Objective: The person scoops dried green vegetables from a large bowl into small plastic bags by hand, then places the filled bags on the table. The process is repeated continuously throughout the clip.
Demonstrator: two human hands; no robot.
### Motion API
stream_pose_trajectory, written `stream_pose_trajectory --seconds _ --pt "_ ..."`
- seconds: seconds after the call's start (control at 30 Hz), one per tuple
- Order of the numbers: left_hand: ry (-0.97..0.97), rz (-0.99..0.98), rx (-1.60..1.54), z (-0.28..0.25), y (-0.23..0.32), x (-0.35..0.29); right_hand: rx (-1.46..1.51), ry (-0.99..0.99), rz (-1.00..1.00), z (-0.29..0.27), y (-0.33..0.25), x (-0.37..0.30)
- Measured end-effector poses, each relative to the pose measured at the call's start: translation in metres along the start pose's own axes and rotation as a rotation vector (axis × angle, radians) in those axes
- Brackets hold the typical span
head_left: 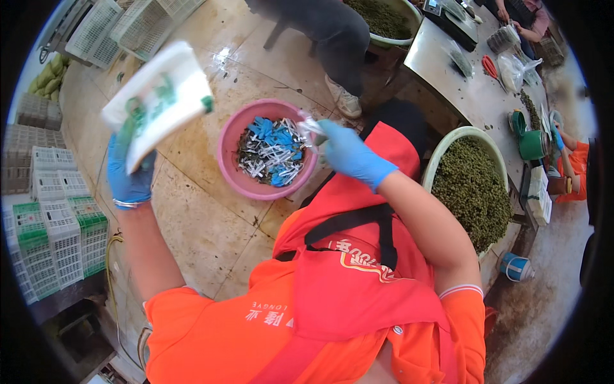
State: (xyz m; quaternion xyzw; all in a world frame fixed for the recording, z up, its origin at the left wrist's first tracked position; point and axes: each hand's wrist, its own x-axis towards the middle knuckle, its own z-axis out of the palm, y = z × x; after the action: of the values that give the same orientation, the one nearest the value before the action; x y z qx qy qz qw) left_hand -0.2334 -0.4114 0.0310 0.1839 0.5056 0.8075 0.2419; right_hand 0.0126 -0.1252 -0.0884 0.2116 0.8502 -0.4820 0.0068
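My left hand (130, 171), in a blue glove, is closed on the lower edge of a flat white packet (167, 110) with green print. The packet is raised above the floor and smeared by motion. On the right, my blue-gloved right hand (350, 151) is closed with its fingertips by the basin's right rim. A whitish, shiny strip-like piece (310, 128) sticks out from those fingers, too blurred to name. Below and between the hands stands a pink basin (231, 168) on the floor. Many white strips, crumpled blue gloves (274, 133) and dark green bits lie in it.
To my right stands a pale green tub (441, 168) of small green grains. Beyond it, a metal table (441, 64) carries red scissors (490, 66), a scale (450, 25) and plastic bags. Stacked plastic crates (61, 221) line the left. Other people sit or stand nearby.
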Motion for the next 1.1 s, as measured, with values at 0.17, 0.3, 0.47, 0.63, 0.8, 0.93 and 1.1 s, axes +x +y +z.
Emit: stream_pose_trajectory --seconds 0.17,0.3,0.47,0.63,0.8,0.93,1.1 --pt "0.066 -0.092 0.048 0.051 -0.039 -0.002 -0.154 -0.137 -0.212 0.025 -0.034 0.016" --pt "-0.058 -0.210 0.085 0.064 -0.059 -0.003 0.137 0.001 -0.164 -0.006 -0.022 0.013" --pt "-0.217 -0.314 -0.067 0.098 -0.107 0.001 1.391 -0.177 0.194 -0.074 -0.053 -0.029" --pt "-0.463 -0.284 0.098 0.172 -0.120 0.002 1.001 0.126 0.003 -0.089 -0.044 -0.057" --pt "-0.680 0.058 0.570 0.239 -0.128 0.011 0.177 0.652 -0.280 -0.106 -0.019 -0.079" --pt "-0.708 0.169 0.976 0.285 -0.141 0.020 -0.026 0.738 -0.164 -0.112 -0.043 -0.104" --pt "-0.754 -0.184 0.243 0.327 -0.162 0.047 0.172 0.821 -0.160 -0.158 -0.019 -0.129"
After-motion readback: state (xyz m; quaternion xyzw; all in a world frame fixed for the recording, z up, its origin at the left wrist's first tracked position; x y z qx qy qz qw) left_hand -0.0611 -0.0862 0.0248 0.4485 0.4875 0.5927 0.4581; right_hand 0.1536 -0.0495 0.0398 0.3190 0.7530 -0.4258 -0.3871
